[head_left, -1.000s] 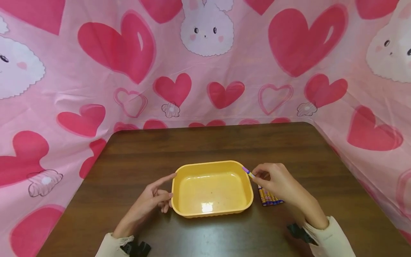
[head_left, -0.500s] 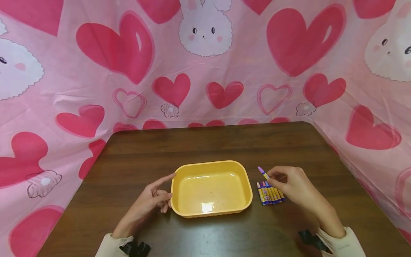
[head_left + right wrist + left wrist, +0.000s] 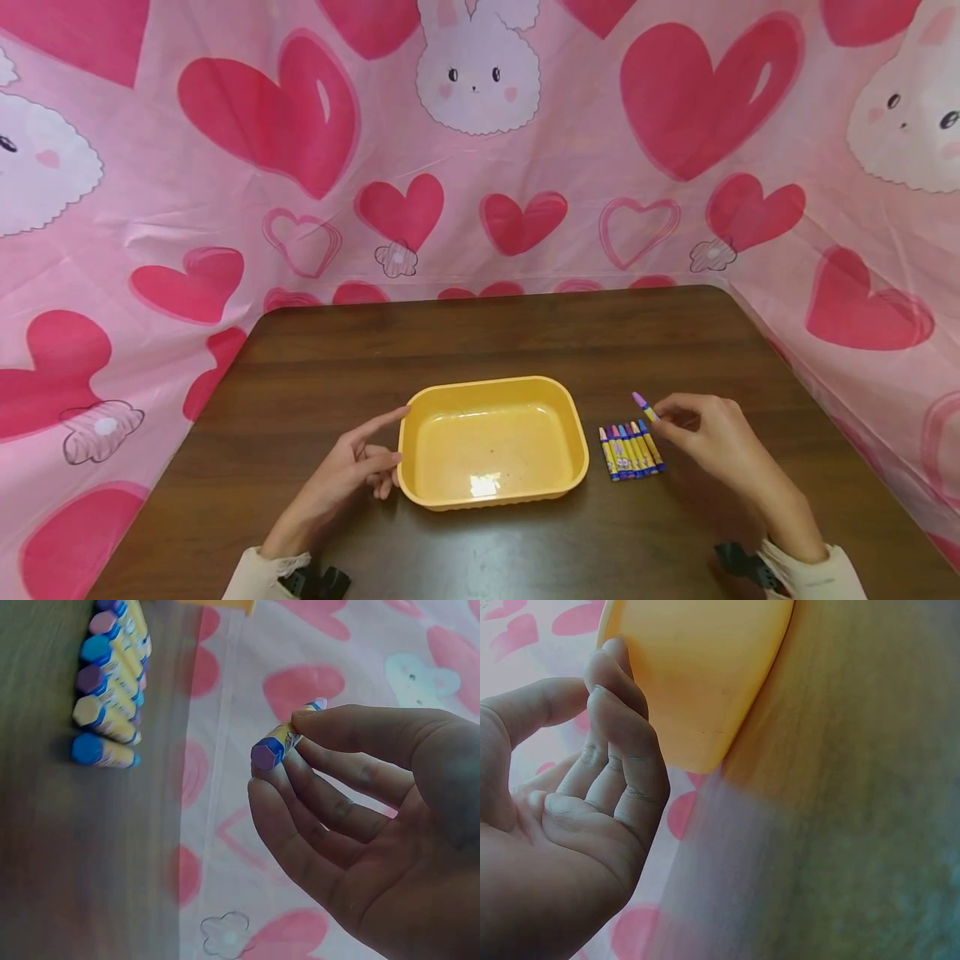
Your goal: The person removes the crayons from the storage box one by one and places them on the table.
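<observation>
In the head view, a yellow plastic tray [image 3: 495, 437] lies on the table. At its left rim is my left hand [image 3: 345, 468], index finger extended and thumb tip touching the edge; the other fingers bend loosely beside the wall. A purple crayon [image 3: 271, 747] with a yellow wrapper is pinched between the thumb and fingers of my right hand [image 3: 708, 435], raised over the table. Its lilac tip points away, up and to the left in the head view. Just left of this hand lies a neat row of crayons [image 3: 632, 450], several side by side.
The dark wooden table [image 3: 465, 337] has a rounded far edge. Behind and along both sides hangs a pink cloth [image 3: 585, 158] with hearts and bunnies. The crayon row sits close to the tray's right wall.
My right hand, still pinching the purple crayon, has moved right, from the tray's right rim to beyond the crayon row, uncovering that row. The left hand and tray have stayed put.
</observation>
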A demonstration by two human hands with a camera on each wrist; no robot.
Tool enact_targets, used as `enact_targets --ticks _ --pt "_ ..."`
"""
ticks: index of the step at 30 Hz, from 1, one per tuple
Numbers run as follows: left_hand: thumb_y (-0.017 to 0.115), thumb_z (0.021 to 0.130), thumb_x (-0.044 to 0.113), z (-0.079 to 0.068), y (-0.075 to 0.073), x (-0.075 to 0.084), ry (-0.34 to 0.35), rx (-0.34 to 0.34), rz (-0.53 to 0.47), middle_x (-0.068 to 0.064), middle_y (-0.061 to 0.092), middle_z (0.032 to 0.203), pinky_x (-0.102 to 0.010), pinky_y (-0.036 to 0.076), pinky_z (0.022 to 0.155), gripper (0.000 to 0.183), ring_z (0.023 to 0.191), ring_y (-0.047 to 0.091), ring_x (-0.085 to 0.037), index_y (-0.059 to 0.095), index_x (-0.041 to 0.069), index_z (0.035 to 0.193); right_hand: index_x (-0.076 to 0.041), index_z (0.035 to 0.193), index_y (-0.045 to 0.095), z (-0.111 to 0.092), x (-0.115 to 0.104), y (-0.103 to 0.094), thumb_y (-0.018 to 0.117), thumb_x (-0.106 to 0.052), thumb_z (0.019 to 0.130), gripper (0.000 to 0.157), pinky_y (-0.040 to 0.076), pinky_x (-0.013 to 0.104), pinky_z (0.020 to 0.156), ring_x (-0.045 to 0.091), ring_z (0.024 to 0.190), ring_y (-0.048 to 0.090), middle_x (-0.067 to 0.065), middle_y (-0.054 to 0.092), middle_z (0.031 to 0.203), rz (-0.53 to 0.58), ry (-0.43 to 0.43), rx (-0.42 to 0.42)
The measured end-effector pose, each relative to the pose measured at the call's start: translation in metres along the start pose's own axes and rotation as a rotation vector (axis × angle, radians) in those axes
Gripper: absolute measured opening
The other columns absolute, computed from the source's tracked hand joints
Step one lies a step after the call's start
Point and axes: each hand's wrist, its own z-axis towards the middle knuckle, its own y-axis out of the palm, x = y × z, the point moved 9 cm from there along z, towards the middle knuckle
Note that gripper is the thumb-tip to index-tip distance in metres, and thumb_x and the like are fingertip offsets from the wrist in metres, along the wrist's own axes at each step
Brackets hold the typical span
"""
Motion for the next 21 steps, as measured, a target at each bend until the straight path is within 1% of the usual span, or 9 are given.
enact_targets --ticks 2,4,8,10,11,15,18,21 --pt "0.059 0.099 0.008 0.000 0.000 0.000 0.003 -0.005 -0.005 -0.034 0.059 0.075 -0.025 0.052 0.054 0.063 0.054 0.059 -0.015 0.030 0.005 0.155 -0.012 0.087 0.074 -0.002 0.007 0.000 0.080 -0.007 0.081 0.010 0.054 0.025 0.064 0.004 0.070 0.062 -0.007 0.070 0.077 -0.010 0.021 0.010" --pt "0.058 0.100 0.007 0.000 0.001 0.000 0.007 -0.011 -0.010 -0.034 0.059 0.075 -0.024 0.052 0.054 0.063 0.054 0.059 -0.015 0.029 0.005 0.156 -0.012 0.088 0.075 -0.005 0.014 0.002 0.080 -0.009 0.083 0.008 0.053 0.025 0.064 0.005 0.071 0.063 -0.005 0.071 0.078 -0.013 0.054 0.008" --pt "0.058 0.100 0.007 0.000 0.001 0.000 0.005 -0.015 -0.015 -0.026 0.064 0.073 -0.025 0.052 0.055 0.063 0.055 0.059 -0.015 0.029 0.005 0.156 -0.011 0.089 0.075 -0.010 0.034 0.010 0.079 -0.014 0.085 0.007 0.051 0.025 0.064 0.009 0.072 0.064 -0.003 0.072 0.079 -0.005 0.130 0.000" --pt "0.058 0.100 0.008 0.001 0.002 -0.001 0.001 -0.013 -0.014 -0.024 0.064 0.073 -0.025 0.052 0.055 0.063 0.055 0.059 -0.015 0.029 0.005 0.156 -0.010 0.090 0.075 -0.012 0.044 0.016 0.079 -0.015 0.085 0.008 0.051 0.025 0.062 0.010 0.072 0.064 -0.002 0.072 0.079 0.004 0.169 -0.012" --pt "0.058 0.100 0.008 0.001 0.002 -0.001 0.001 -0.013 -0.013 -0.024 0.064 0.073 -0.025 0.052 0.055 0.063 0.055 0.059 -0.015 0.029 0.005 0.156 -0.010 0.090 0.075 -0.014 0.049 0.019 0.079 -0.015 0.085 0.008 0.051 0.025 0.061 0.010 0.072 0.064 -0.001 0.072 0.079 0.011 0.188 -0.021" --pt "0.057 0.100 0.007 0.001 0.003 -0.001 0.010 -0.018 -0.006 -0.036 0.058 0.075 -0.025 0.051 0.054 0.063 0.055 0.059 -0.015 0.028 0.004 0.156 -0.007 0.089 0.074 -0.017 0.061 0.032 0.077 -0.011 0.086 0.007 0.051 0.025 0.056 0.010 0.067 0.064 0.000 0.071 0.076 0.042 0.232 -0.079" --pt "0.057 0.100 0.005 0.001 0.003 0.000 0.017 -0.024 -0.008 -0.042 0.053 0.077 -0.025 0.051 0.053 0.063 0.054 0.059 -0.016 0.028 0.003 0.155 -0.004 0.089 0.073 -0.019 0.064 0.039 0.074 -0.009 0.086 0.006 0.052 0.025 0.054 0.011 0.063 0.065 0.001 0.070 0.074 0.065 0.240 -0.126" --pt "0.056 0.100 0.003 0.000 0.002 0.001 0.027 -0.024 -0.010 -0.044 0.052 0.076 -0.025 0.051 0.053 0.062 0.054 0.059 -0.016 0.028 0.002 0.155 -0.002 0.089 0.073 -0.019 0.066 0.042 0.073 -0.008 0.087 0.006 0.053 0.025 0.054 0.012 0.060 0.065 0.001 0.071 0.074 0.078 0.250 -0.148"
